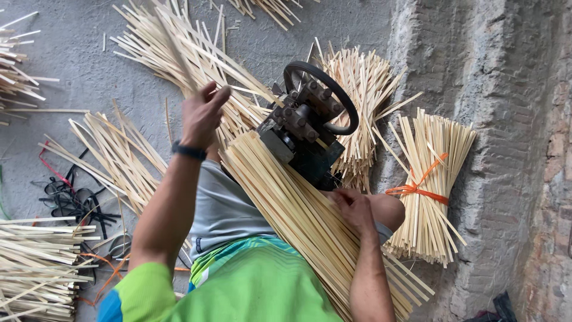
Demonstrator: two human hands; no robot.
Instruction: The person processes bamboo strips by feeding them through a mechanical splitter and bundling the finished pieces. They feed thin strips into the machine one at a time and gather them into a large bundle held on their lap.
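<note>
While the left hand is raised out over the floor with its fingers pinched shut on a blurred bamboo strip that slants up and away from it, the right hand sits low on the lap, closed over the near edge of a big sheaf of bamboo strips; that sheaf runs diagonally between the two hands, lying across the person's knee and grey shorts, its far end butting right up against a small black machine; the machine sits just past the right hand and has a black handwheel on top with a cluster of bolts beside it; can't really tell if any strip is actually inside the machine, the view is too busy there; there's a black wristband on the left wrist, and the sleeves are bright green; beyond the left hand a loose heap of strips fans over the grey floor, and more loose ones lie just under that forearm; a tangle of black cords sits further out on that side, near a stacked pile; out past the right hand, a bundle tied with an orange band leans on the rough brick wall, and another upright bundle stands behind the machine.
</note>
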